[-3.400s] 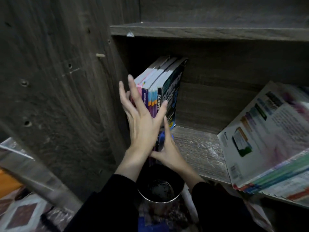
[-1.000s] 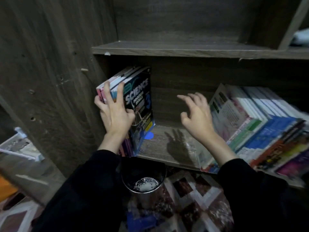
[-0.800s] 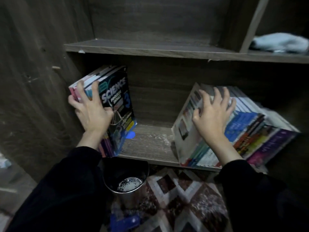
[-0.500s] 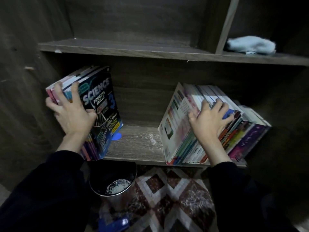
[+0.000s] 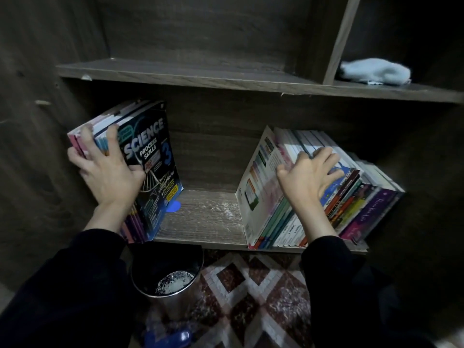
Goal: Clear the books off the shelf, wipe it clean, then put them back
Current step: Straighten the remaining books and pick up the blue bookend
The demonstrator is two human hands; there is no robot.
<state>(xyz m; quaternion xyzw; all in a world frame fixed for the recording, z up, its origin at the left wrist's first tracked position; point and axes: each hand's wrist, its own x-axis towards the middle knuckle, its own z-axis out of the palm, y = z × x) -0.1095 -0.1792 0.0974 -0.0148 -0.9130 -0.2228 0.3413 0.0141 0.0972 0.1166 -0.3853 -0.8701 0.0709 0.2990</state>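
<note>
Since a second ago the right hand (image 5: 310,175) has been crossing from the shelf's (image 5: 200,217) bare middle onto the right stack (image 5: 263,184), where it is now pressing with fingers spread wide across the upper edges, clasping nothing. Meanwhile the left hand (image 5: 108,169) is bracing the upright left stack (image 5: 150,151) at the side wall, fingers flat and thumb on the dark Science cover. Colourful spines are facing outward, and the right stack seems to be leaning away from the dusty gap, so straightening it is looking like the right hand's job: drawing leftward.
</note>
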